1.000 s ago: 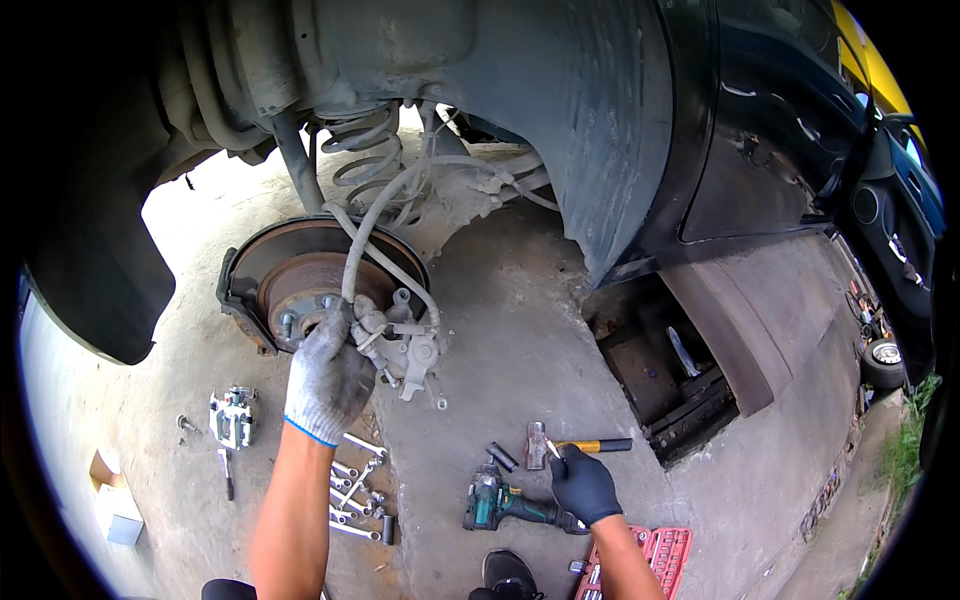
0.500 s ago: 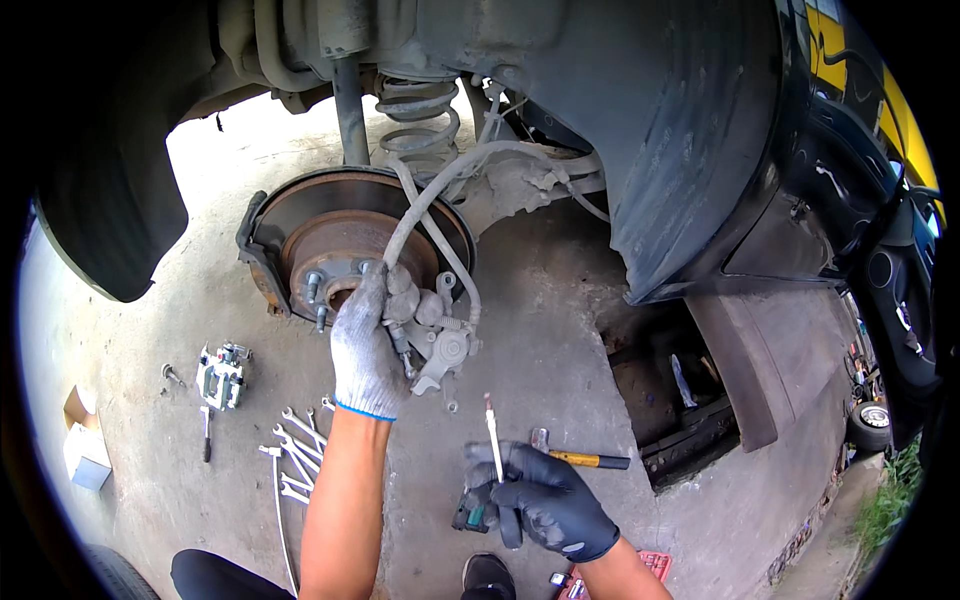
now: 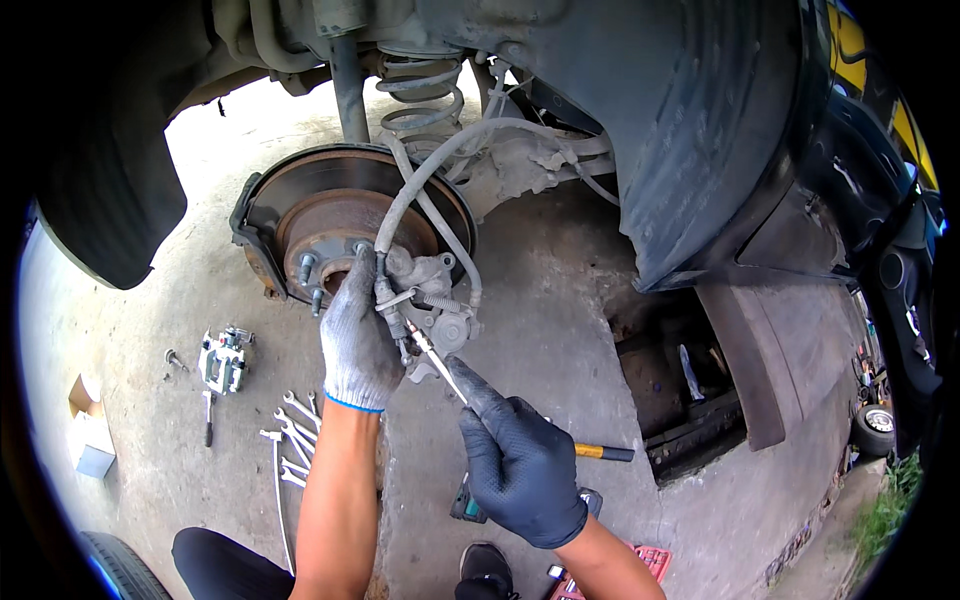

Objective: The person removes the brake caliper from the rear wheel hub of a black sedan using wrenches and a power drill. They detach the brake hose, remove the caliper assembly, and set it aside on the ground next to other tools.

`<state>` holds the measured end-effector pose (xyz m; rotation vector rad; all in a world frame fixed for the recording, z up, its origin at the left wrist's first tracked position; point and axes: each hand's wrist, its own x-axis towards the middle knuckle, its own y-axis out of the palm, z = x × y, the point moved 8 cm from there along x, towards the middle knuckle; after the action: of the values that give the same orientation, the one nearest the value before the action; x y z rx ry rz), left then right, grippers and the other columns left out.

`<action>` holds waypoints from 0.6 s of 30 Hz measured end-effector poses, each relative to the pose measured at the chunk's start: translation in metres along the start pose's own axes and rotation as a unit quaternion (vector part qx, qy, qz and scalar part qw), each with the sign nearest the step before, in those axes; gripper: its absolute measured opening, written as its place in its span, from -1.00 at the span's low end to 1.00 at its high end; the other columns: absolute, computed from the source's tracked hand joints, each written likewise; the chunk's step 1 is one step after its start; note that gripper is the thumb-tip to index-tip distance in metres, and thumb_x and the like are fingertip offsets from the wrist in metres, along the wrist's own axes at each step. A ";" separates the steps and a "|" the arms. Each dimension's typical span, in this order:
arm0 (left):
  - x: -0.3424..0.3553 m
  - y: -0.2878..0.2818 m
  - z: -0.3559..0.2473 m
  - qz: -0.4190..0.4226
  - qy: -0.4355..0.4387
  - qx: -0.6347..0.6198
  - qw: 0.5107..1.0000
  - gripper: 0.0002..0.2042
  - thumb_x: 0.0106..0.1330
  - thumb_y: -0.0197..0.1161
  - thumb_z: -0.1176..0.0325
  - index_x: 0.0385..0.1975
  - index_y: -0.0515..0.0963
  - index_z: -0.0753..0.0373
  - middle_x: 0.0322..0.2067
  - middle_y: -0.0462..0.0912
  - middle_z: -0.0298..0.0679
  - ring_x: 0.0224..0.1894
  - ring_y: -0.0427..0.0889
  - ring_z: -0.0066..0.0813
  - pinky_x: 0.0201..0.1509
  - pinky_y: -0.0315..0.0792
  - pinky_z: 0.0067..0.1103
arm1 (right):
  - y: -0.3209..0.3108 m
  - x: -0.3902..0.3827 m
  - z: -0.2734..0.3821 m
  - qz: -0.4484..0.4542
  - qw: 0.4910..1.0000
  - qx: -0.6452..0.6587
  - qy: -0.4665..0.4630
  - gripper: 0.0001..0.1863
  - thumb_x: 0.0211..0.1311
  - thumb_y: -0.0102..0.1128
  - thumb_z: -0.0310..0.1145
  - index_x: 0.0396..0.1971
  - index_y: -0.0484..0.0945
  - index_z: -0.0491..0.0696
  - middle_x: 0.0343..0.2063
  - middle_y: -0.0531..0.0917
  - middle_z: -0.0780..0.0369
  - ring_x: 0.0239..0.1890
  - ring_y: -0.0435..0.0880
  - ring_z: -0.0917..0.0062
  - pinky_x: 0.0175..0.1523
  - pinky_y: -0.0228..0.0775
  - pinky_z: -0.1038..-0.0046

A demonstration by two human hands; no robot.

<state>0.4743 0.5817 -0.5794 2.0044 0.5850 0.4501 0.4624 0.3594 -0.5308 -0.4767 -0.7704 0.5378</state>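
A worn grey brake caliper (image 3: 448,328) hangs from a rubber hose (image 3: 440,178) in front of the rusty brake disc (image 3: 340,215). My left hand (image 3: 360,340), in a white-and-grey glove, is closed around the caliper's left side at the hose and cable end; its fingertips are partly hidden. My right hand (image 3: 525,460), in a black glove, pinches a slim pale rod-shaped tool (image 3: 438,362). The tool's darker tip points up-left and meets the caliper beside my left hand. Whether it presses on the cable fitting there I cannot tell.
Several wrenches (image 3: 297,432), a cleaner caliper (image 3: 224,360), a bolt (image 3: 176,360) and an opened box (image 3: 92,440) lie on the left. A yellow-handled tool (image 3: 603,452), a red tool case (image 3: 655,562) and a floor pit (image 3: 670,385) are on the right. The fender (image 3: 690,150) overhangs.
My right hand has moved up and turned, bringing the pale tool's tip from open air to the caliper. My left hand stays on the caliper, which has tilted slightly.
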 end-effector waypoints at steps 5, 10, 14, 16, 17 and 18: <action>0.000 -0.004 -0.003 -0.016 0.030 0.036 0.999 -0.65 0.83 0.08 0.13 -0.06 0.65 0.29 -0.20 0.85 0.01 -0.17 0.88 -0.10 -0.03 0.80 -0.28 | -0.009 0.012 0.002 0.003 0.997 -0.067 -0.040 -0.39 0.50 0.40 -0.34 0.53 0.67 0.18 -0.55 0.60 0.24 -0.64 0.62 0.34 -0.49 0.44 0.24; -0.004 -0.004 -0.003 -0.083 0.075 0.045 0.993 -0.69 0.81 0.13 0.16 -0.07 0.68 0.26 -0.28 0.83 -0.11 -0.26 0.85 -0.25 -0.12 0.79 -0.38 | -0.016 0.023 0.003 0.015 0.991 -0.110 -0.076 -0.39 0.48 0.41 -0.28 0.52 0.69 0.21 -0.57 0.58 0.27 -0.66 0.59 0.39 -0.52 0.42 0.27; 0.002 0.003 -0.001 -0.044 0.076 0.024 0.996 -0.68 0.82 0.11 0.15 -0.20 0.62 0.19 -0.43 0.67 -0.24 -0.41 0.69 -0.38 -0.26 0.66 -0.41 | -0.016 0.029 0.006 0.025 0.987 -0.119 -0.109 -0.39 0.46 0.42 -0.25 0.50 0.70 0.19 -0.58 0.54 0.30 -0.67 0.55 0.42 -0.53 0.40 0.27; 0.002 0.009 -0.002 -0.016 0.078 0.001 0.997 -0.66 0.83 0.09 0.14 -0.27 0.56 0.15 -0.50 0.56 -0.30 -0.48 0.58 -0.43 -0.32 0.58 -0.43 | -0.016 0.031 0.009 0.032 0.981 -0.138 -0.130 -0.39 0.44 0.41 -0.27 0.50 0.71 0.15 -0.59 0.51 0.31 -0.68 0.51 0.42 -0.54 0.38 0.27; 0.001 0.008 -0.003 -0.037 0.078 0.005 0.996 -0.65 0.83 0.08 0.14 -0.29 0.53 0.14 -0.51 0.51 -0.32 -0.49 0.52 -0.43 -0.34 0.53 -0.43 | -0.016 0.033 0.012 0.035 0.978 -0.148 -0.141 -0.38 0.43 0.41 -0.27 0.49 0.71 0.14 -0.60 0.50 0.31 -0.68 0.50 0.42 -0.54 0.38 0.27; 0.002 0.009 -0.003 -0.058 0.078 0.007 0.995 -0.65 0.84 0.07 0.14 -0.31 0.50 0.12 -0.52 0.46 -0.34 -0.51 0.47 -0.43 -0.36 0.49 -0.43 | -0.016 0.034 0.015 0.043 0.975 -0.161 -0.147 -0.37 0.42 0.41 -0.28 0.49 0.71 0.12 -0.60 0.48 0.32 -0.69 0.48 0.43 -0.54 0.36 0.27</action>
<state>0.4762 0.5811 -0.5700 1.9476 0.7980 0.5367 0.4760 0.3716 -0.4944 -0.7435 -1.1342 0.5733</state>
